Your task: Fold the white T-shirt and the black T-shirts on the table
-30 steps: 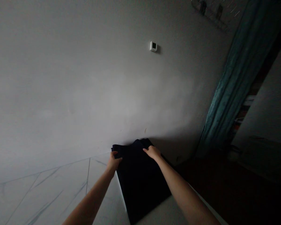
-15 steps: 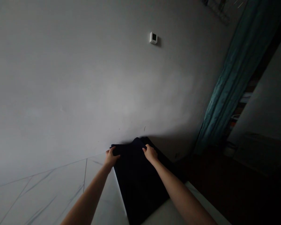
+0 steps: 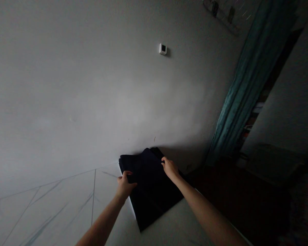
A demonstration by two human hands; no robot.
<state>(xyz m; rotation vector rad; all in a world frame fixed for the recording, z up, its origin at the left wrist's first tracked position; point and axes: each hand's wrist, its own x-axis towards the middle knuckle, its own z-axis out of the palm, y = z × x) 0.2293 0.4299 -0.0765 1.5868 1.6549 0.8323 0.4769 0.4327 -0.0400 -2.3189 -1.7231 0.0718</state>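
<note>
A very dark cloth (image 3: 151, 198) lies against the wall on a pale surface, its far edge folded and its near corner pointing toward me. My left hand (image 3: 125, 184) pinches the cloth along its left edge, thumb and fingers curled on the fabric. On the right side, my right hand (image 3: 168, 167) grips the cloth's upper right part between thumb and fingers. Between the hands the fabric rises in a small bump at the far edge. Its folds are hard to make out in the dim light.
Behind the cloth stands a grey wall (image 3: 105, 85) with a small white device (image 3: 163, 49) on it. Marble-patterned white panels (image 3: 66, 208) are at the lower left. A teal curtain (image 3: 228, 102) hangs at the right, beside a dark floor (image 3: 241, 194).
My left hand has moved down the cloth's left edge, while my right hand has shifted slightly right. The cloth's near end has drawn back from the bottom of the view. The view has shifted slightly.
</note>
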